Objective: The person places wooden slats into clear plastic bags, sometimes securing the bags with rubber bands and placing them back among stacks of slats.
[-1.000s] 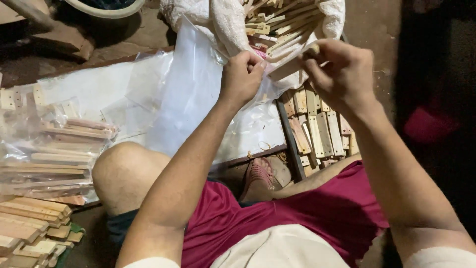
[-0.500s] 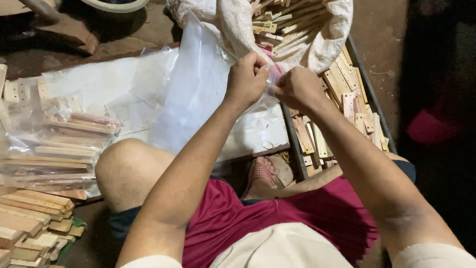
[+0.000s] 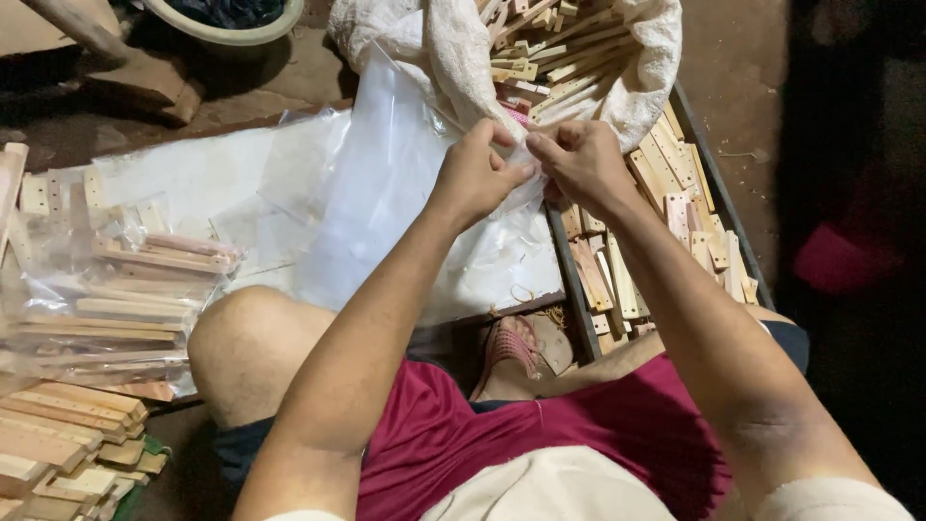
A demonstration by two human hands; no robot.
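Observation:
My left hand (image 3: 477, 176) and my right hand (image 3: 577, 162) meet at the top edge of a clear plastic bag (image 3: 386, 212), both pinching its rim. The bag hangs down over my left knee (image 3: 246, 347). Just beyond my hands lies a white cloth sack (image 3: 453, 58), open and full of short wooden sticks (image 3: 550, 58). Whether anything is inside the clear bag cannot be seen.
A metal tray (image 3: 714, 183) with flat wooden pieces sits under my right forearm. Filled clear bags of wooden sticks (image 3: 116, 289) lie at the left, with loose wooden blocks (image 3: 58, 453) below them. A round basin (image 3: 217, 24) stands at the top left. A sandal (image 3: 521, 347) is by my foot.
My right hand came down from the sack, where it was raised apart, and joined my left hand at the clear bag's rim.

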